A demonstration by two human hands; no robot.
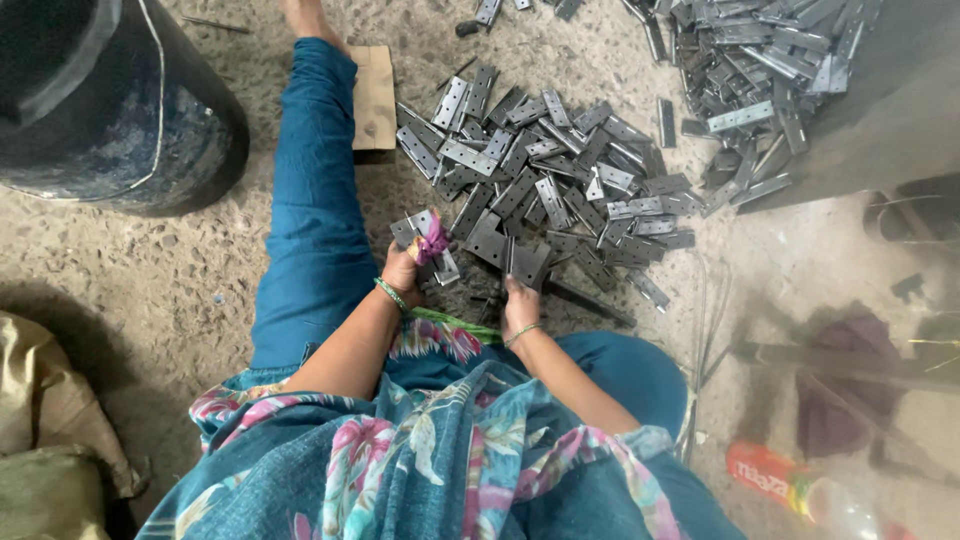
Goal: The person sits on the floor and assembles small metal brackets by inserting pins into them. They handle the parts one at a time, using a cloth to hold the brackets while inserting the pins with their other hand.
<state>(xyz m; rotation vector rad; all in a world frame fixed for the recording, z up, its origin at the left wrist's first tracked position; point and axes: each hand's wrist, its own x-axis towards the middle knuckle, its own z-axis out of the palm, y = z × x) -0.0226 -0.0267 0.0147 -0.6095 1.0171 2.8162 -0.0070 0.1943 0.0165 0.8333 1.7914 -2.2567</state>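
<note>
I sit on a rough floor with one leg stretched out. My left hand (pixel 408 268), its fingers wrapped in pink cloth, grips a small stack of grey metal hinges (pixel 424 240). My right hand (pixel 520 302) is closed on a single open hinge (pixel 524 262) at the near edge of a big pile of hinges (pixel 556 172) spread in front of me. Both wrists wear thin green bangles.
A second heap of hinges (pixel 760 70) lies at the top right. A dark blue drum (pixel 110 100) stands at the top left, a piece of cardboard (pixel 374 96) beside my leg, sacks (pixel 50 430) at the lower left, and a plastic bottle (pixel 790 482) at the lower right.
</note>
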